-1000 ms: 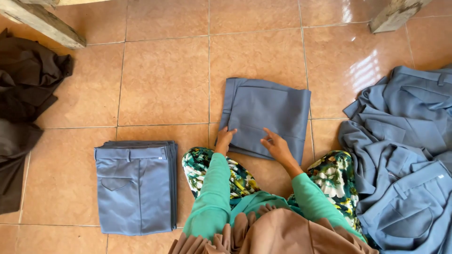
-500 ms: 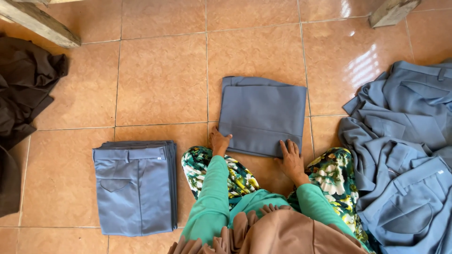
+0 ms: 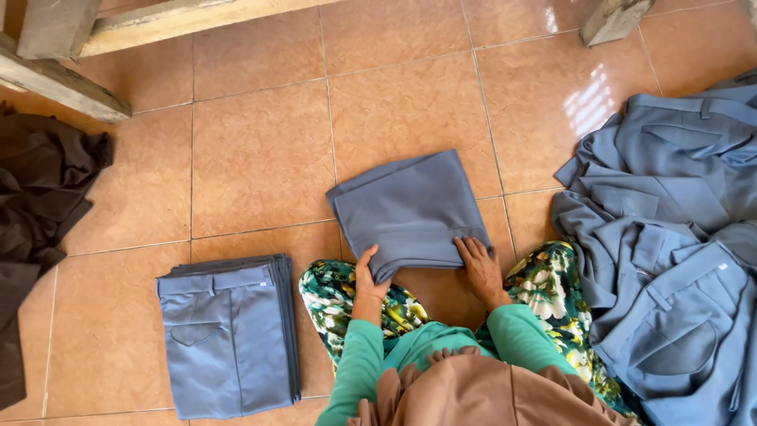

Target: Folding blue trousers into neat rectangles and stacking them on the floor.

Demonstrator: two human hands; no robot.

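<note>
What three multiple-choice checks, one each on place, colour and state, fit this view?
1. Where is the folded stack?
A. by the person's left side
B. on the loose heap
C. under the beam

2. What colour is the cloth at the far left?
A. white
B. dark brown
C. red

3. How is the garment between the hands?
A. spread flat, unfolded
B. rolled up
C. folded, both hands gripping its near edge

Answers: 1 A, it lies on the tiles left of the knee. 2 B, it is dark brown. 3 C, left hand and right hand clasp its edge.
</note>
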